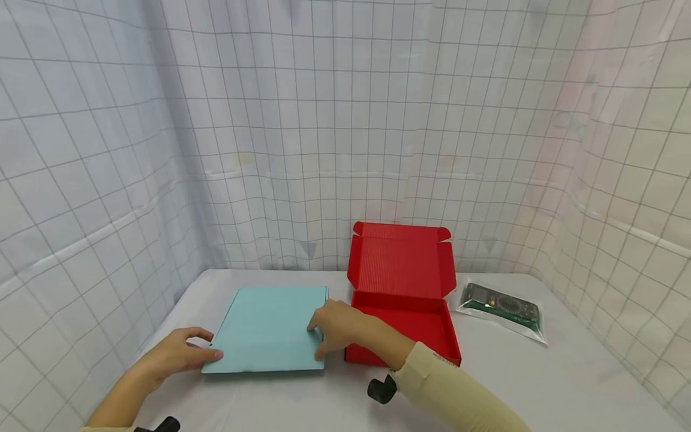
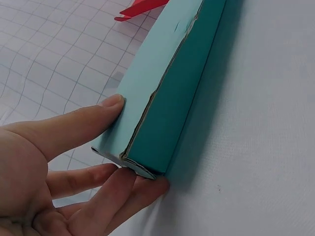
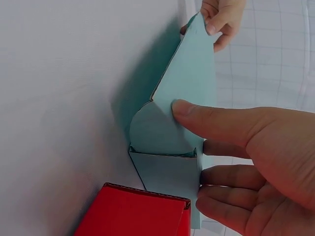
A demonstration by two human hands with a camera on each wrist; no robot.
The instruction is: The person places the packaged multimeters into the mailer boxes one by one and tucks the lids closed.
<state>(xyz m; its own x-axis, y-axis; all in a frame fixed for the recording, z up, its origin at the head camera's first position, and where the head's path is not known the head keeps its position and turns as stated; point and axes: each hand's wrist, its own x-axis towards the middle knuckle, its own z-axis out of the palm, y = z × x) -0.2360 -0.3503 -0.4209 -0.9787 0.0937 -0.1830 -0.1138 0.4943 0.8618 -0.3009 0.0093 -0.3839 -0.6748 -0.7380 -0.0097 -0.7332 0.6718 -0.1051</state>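
A light-blue cardboard box (image 1: 270,327) lies flat on the table with its lid down. At its near left corner my left hand (image 1: 180,354) grips the end, with the thumb (image 2: 113,103) on the lid and the other fingers against the side and lower edge. My right hand (image 1: 340,327) is at the box's right end, thumb (image 3: 189,110) on top near the front edge and bent fingers against the box farther back. A rounded flap (image 3: 160,130) shows at that end, above the side wall (image 3: 165,172).
Right of the blue box stands a red cardboard box (image 1: 418,324) with its lid (image 1: 399,259) raised, behind my right forearm. Farther right, a dark multimeter (image 1: 502,303) lies in a clear plastic bag. Checked white curtains surround the white-covered table (image 1: 507,372).
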